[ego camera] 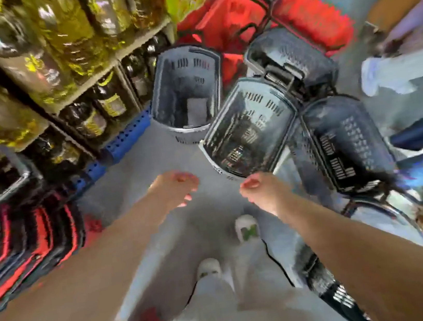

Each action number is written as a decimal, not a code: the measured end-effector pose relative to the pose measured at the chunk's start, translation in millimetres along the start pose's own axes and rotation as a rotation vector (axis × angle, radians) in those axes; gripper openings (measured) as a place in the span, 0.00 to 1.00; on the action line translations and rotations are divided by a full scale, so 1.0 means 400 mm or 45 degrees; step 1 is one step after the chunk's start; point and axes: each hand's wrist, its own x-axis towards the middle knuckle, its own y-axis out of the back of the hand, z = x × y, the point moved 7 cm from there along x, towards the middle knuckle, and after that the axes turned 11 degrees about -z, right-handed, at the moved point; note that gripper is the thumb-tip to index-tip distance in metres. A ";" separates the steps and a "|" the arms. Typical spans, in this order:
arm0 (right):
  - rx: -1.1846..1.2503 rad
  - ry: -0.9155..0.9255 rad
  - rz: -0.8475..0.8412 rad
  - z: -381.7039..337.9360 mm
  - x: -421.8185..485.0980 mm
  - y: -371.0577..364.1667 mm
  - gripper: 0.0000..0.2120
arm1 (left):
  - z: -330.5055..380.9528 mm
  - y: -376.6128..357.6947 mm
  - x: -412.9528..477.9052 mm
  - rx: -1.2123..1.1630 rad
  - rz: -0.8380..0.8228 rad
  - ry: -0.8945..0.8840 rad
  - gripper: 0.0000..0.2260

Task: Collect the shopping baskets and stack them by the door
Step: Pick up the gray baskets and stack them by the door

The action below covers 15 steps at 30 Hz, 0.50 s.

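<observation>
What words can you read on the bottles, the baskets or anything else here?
No word or number can be read in this picture.
Bottle labels on the shelf: too blurred to read.
Grey basket in the middle: only slots show, no writing.
White shoe: a green mark, too blurred to read.

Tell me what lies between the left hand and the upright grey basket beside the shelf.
Bare grey floor only, seen in the head view, separates the left hand from the grey basket.
</observation>
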 end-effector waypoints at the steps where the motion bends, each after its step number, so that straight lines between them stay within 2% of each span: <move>1: 0.073 -0.031 0.037 0.038 -0.027 0.006 0.02 | 0.008 -0.033 0.014 0.046 -0.053 0.001 0.03; 4: 0.238 -0.164 0.176 0.169 -0.113 0.031 0.01 | 0.023 -0.159 0.049 0.164 -0.225 0.025 0.03; 7: 0.331 -0.332 0.316 0.316 -0.203 0.043 0.08 | 0.037 -0.293 0.064 0.322 -0.371 0.029 0.03; 9: 0.429 -0.458 0.417 0.442 -0.271 0.049 0.09 | 0.043 -0.420 0.077 0.404 -0.501 0.024 0.02; 12: 0.534 -0.565 0.476 0.571 -0.322 0.039 0.09 | 0.031 -0.541 0.095 0.480 -0.574 0.039 0.05; 15: 0.563 -0.647 0.426 0.727 -0.351 0.004 0.08 | -0.014 -0.681 0.126 0.535 -0.623 0.057 0.01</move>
